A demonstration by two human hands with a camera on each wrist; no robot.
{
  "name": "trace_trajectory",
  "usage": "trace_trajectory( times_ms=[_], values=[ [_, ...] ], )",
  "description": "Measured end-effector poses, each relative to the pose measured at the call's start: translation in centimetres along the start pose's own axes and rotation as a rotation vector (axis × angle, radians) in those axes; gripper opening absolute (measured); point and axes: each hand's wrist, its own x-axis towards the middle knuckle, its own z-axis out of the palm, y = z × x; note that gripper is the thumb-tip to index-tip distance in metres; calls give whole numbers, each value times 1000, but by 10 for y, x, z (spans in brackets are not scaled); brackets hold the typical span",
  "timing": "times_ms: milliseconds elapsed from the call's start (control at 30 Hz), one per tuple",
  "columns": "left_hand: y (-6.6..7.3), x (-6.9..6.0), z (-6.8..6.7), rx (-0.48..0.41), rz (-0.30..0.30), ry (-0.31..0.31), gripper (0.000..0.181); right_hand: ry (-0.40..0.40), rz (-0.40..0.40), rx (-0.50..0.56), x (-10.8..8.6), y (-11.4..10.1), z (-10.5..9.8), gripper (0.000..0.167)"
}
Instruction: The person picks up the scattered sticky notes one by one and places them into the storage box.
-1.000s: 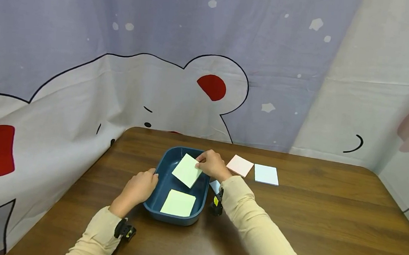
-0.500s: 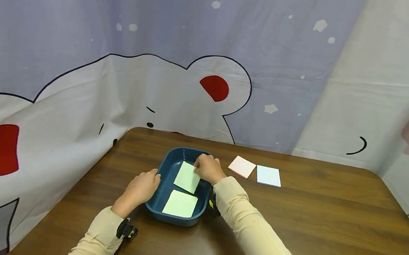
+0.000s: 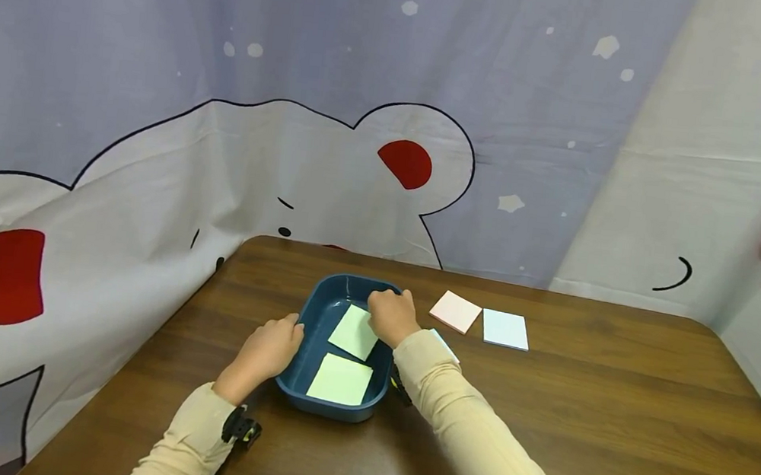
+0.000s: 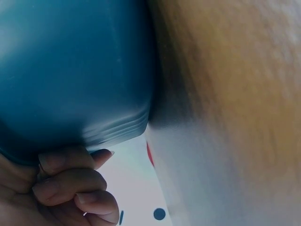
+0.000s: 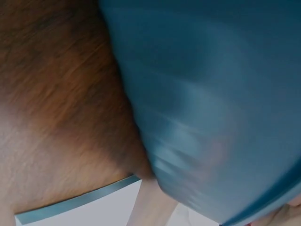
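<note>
Pale green pads (image 3: 341,380), 2, lying inside the blue basin (image 3: 329,410) on the tabletop (image 3: 576,417), 1 behind the other. Left hand (image 3: 266,350), fingers curled, gripping the basin's left rim. Right hand (image 3: 392,317) bent at the farther pad (image 3: 352,331) beside the basin's right wall, fingertips hidden; pinching or touching, cannot tell. Right of the basin: pink pad (image 3: 456,311), then pale blue pad (image 3: 505,330), plus 2nd pale blue pad (image 3: 444,344) partly behind the right sleeve (image 3: 473,422).

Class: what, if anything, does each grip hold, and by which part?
Left grip: the blue tray, by its left rim. Right grip: cannot be told from these views.
</note>
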Motion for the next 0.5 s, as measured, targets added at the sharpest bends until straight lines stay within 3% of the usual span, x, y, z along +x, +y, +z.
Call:
trace_trajectory(
  times_ms=[133, 367, 500],
  values=[
    [1, 0, 0, 1, 10, 3, 46, 38, -13, 19, -1, 2, 0, 15],
    [0, 0, 0, 10, 22, 2, 45, 53, -45, 135, -1, 8, -4, 30],
    [-1, 0, 0, 7, 20, -6, 46, 59, -37, 210, -2, 12, -9, 22]
  ],
)
